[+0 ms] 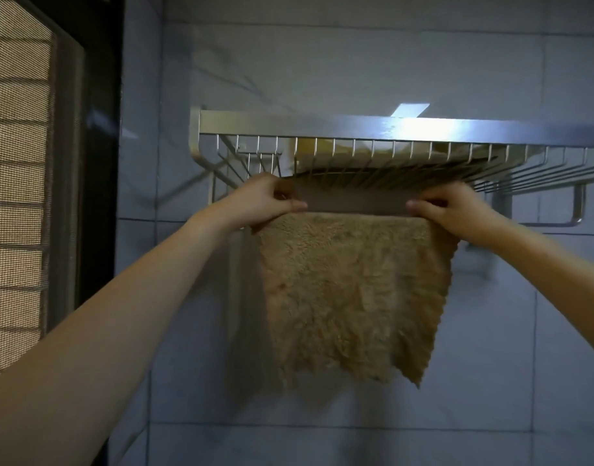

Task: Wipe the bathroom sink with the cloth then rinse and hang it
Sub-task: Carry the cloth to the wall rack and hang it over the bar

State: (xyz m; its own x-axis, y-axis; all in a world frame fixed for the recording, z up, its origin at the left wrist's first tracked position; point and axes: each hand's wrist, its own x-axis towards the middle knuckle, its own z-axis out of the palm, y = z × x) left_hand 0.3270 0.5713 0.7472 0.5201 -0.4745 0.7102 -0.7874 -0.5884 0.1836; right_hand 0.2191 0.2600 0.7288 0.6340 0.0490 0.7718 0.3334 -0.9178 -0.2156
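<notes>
- While hanging below the wire rack (288, 124), the cloth (352, 297) points straight down (long axis vertical).
- Left hand (265, 201) and right hand (452, 208) pinch its top corners.

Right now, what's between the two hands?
Head view: a flat grey-brown strip, probably the rail, runs from the left hand to the right hand; the cloth hangs just below it.

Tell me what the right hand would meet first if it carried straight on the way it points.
Likely the bar: the right hand pinches a corner of the cloth right at it, reaching up and leftward. Beyond comes the wire rack, though depth is hard to judge.
</notes>
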